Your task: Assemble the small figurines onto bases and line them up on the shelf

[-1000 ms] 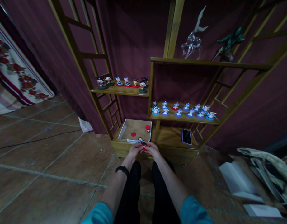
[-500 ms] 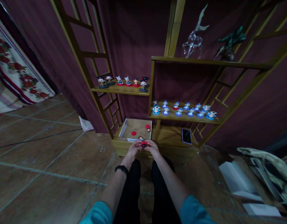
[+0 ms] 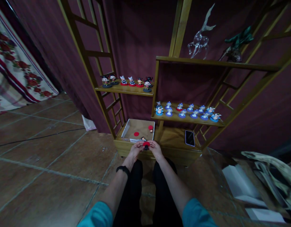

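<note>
Between my two hands is a small figurine (image 3: 146,147) with a dark top and a red round base. My left hand (image 3: 136,148) pinches it from the left, and my right hand (image 3: 156,148) closes on its right side. Just beyond my fingers stands a shallow cardboard box (image 3: 126,130) with white walls. Inside it lie a red disc (image 3: 136,134), a dark-haired figurine (image 3: 143,138) close to the front wall, and another small figurine (image 3: 151,131) beside a second red disc (image 3: 150,127). My fingers hide part of the held piece.
A wooden shelf unit (image 3: 157,58) faces me. Several figurines (image 3: 132,81) stand on its left shelf, several blue and white ones (image 3: 182,113) on the right. A phone (image 3: 189,138) lies on the lowest board. Above are a clear deer ornament (image 3: 199,41) and a green statue (image 3: 235,47).
The held figurine has tilted slightly, so more of its dark part shows below the red base. The view has shifted a little; both hands keep their hold.
</note>
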{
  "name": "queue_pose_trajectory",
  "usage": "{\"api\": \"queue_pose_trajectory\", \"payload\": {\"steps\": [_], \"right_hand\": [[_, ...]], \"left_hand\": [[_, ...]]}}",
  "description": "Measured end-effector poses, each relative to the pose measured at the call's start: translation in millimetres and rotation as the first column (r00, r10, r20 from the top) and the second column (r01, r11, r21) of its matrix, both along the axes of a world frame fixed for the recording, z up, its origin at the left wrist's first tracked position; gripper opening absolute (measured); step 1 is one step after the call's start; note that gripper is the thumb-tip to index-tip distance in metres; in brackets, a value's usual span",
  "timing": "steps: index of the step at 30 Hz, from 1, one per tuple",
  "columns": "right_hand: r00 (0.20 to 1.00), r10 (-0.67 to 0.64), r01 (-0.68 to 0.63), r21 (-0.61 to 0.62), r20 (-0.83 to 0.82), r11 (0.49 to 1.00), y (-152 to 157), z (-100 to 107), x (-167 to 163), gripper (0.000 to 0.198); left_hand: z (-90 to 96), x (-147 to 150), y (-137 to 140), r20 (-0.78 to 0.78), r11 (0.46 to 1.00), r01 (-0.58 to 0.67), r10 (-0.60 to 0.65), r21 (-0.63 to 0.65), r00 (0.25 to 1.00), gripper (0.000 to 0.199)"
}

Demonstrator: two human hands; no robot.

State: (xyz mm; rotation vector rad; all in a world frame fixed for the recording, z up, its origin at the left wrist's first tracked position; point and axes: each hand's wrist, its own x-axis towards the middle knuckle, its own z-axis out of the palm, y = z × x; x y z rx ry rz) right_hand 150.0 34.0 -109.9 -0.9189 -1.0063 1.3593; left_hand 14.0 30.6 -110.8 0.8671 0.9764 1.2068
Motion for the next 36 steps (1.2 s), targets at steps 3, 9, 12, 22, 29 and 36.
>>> {"api": "queue_pose_trajectory", "payload": {"steps": [3, 9, 12, 22, 29, 36], "right_hand": [[1.000, -0.012, 0.012, 0.025, 0.026, 1.000, -0.8, -0.2, 0.0, 0.027], [0.998, 0.031, -0.037, -0.091, -0.062, 0.995, -4.9, -5.0, 1.8, 0.034], [0.992, 0.038, -0.060, -0.180, -0.122, 0.982, -5.7, -9.3, 3.5, 0.037], [0.976, 0.055, -0.110, -0.262, -0.209, 0.959, -5.6, -9.9, 6.3, 0.023], [0.972, 0.034, -0.096, -0.263, -0.232, 0.960, -2.5, -15.7, 2.9, 0.022], [0.972, 0.045, -0.108, -0.267, -0.232, 0.958, -1.3, -19.5, 3.3, 0.021]], "left_hand": [[0.8, -0.6, -0.7, 0.003, 1.000, 0.012, -0.012, 0.017, 1.000, 0.034], [0.2, 3.3, 2.9, -0.026, 1.000, 0.008, -0.009, -0.028, 1.000, 0.033], [-3.9, 7.1, 6.9, -0.035, 0.996, 0.013, -0.016, -0.090, 0.999, 0.037], [-4.7, 11.5, 6.2, 0.003, 0.990, 0.056, -0.056, -0.129, 0.998, 0.037], [-3.0, 12.0, 5.7, -0.018, 0.991, 0.042, -0.044, -0.131, 0.999, 0.030], [-2.9, 13.4, 5.4, -0.069, 0.992, 0.036, -0.044, -0.120, 0.997, 0.023]]}}
